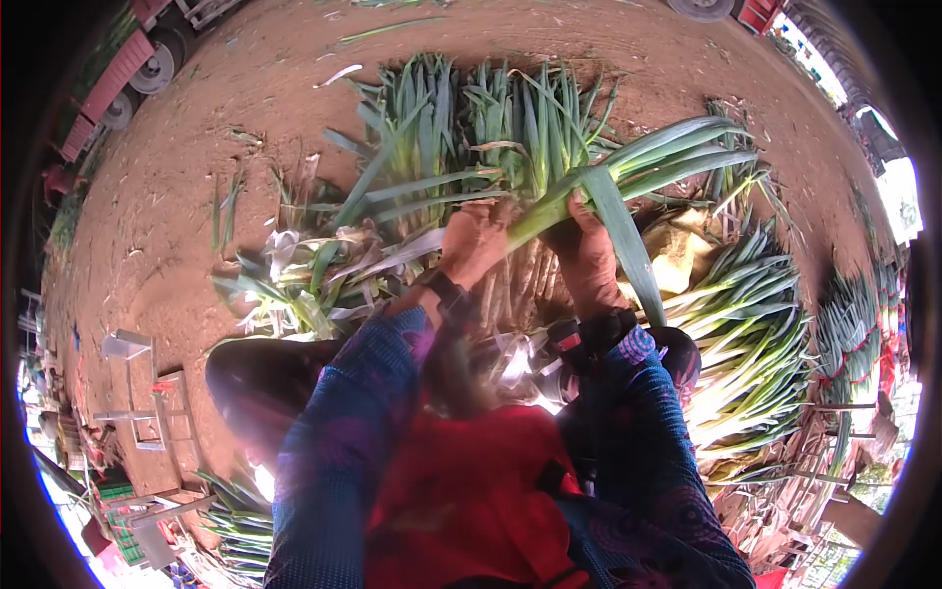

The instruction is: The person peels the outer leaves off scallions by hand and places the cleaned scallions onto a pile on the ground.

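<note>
My right hand (pixel 589 257) is closed around a leek (pixel 554 204), its thumb along the stalk. The green leaves fan to the upper right, and one broad leaf (pixel 628 243) folds down over the wrist. Close beside the stalk's lower end is my left hand (pixel 476 239), slightly blurred, fingers curled in; what they grip is hidden. A pale strip of leaf (pixel 407 252) runs leftward from that hand. Beyond both hands lie upright-looking bunches of leeks (pixel 417 147). Below the hands, pale leek stalks (pixel 520 285) lie side by side.
A large pile of leeks (pixel 751 334) lies at my right, near yellowish sacking (pixel 677 253). Stripped leaves (pixel 294 285) heap up at the left on brown ground (pixel 167 255). Metal frames (pixel 142 393) stand further left. Vehicle wheels (pixel 157 67) show at the far edge.
</note>
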A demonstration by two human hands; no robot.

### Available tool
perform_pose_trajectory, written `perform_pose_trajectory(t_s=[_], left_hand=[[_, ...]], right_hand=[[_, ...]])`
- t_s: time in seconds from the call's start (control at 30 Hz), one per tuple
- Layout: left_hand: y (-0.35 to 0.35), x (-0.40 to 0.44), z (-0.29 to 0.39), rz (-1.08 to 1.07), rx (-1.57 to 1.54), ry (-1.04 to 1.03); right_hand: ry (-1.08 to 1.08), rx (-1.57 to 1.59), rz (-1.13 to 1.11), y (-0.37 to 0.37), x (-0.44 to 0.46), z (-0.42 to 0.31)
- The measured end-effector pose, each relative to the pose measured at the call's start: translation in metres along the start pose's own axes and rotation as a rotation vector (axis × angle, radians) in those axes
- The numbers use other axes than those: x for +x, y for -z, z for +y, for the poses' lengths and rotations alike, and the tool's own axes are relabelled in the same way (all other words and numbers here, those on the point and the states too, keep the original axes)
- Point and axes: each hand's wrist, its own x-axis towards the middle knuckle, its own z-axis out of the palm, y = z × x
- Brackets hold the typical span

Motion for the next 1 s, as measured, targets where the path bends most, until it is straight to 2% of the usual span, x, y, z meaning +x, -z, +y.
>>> perform_pose_trajectory(t_s=[0.03,0.1,0.2,0.3,0.33,0.43,0.53,0.63,0.7,0.73,0.77,0.83,0.87,0.9,1.0], left_hand=[[0.012,-0.002,0.002,0.084,-0.107,-0.02],[0.042,-0.009,0.016,0.223,-0.808,0.237],[0.059,-0.022,0.04,0.077,-0.478,0.134],[0.047,-0.025,0.037,0.062,-0.636,0.177],[0.047,-0.026,0.034,0.047,-0.605,0.092],[0.059,-0.022,0.023,-0.2,-0.784,0.1],[0.078,-0.025,0.018,-0.225,-1.136,0.077],[0.077,-0.02,0.033,-0.258,-0.779,0.011],[0.069,-0.023,0.042,-0.147,-0.739,0.11],[0.059,-0.026,0.039,-0.052,-0.73,0.077],[0.066,-0.03,0.039,-0.078,-0.794,0.061],[0.084,-0.043,0.028,-0.326,-0.826,0.087],[0.086,-0.051,0.013,-0.598,-0.825,0.222],[0.111,-0.062,0.014,-0.723,-0.958,0.402],[0.158,-0.093,0.0,-0.816,-0.992,0.481]], right_hand=[[0.008,-0.012,0.003,0.0,0.0,0.002],[0.03,-0.036,0.012,0.001,0.002,0.003],[0.032,-0.029,-0.028,-0.001,0.001,0.005],[0.041,-0.051,-0.011,-0.001,0.001,0.007],[0.049,-0.054,-0.012,0.001,0.0,0.008],[0.056,-0.067,0.007,0.005,0.002,0.008],[0.037,-0.083,0.038,0.008,0.005,0.006],[0.05,-0.088,0.006,0.006,0.004,0.006],[0.108,-0.083,-0.004,-0.001,0.003,0.009],[0.146,-0.058,0.011,-0.003,0.0,0.007],[0.124,-0.042,0.056,0.004,0.008,0.008],[0.132,-0.041,0.021,0.01,0.011,-0.002],[0.157,0.006,0.027,0.006,0.012,-0.01],[0.18,0.056,0.033,-0.002,0.011,-0.019],[0.178,0.169,0.052,0.012,0.017,-0.028]])
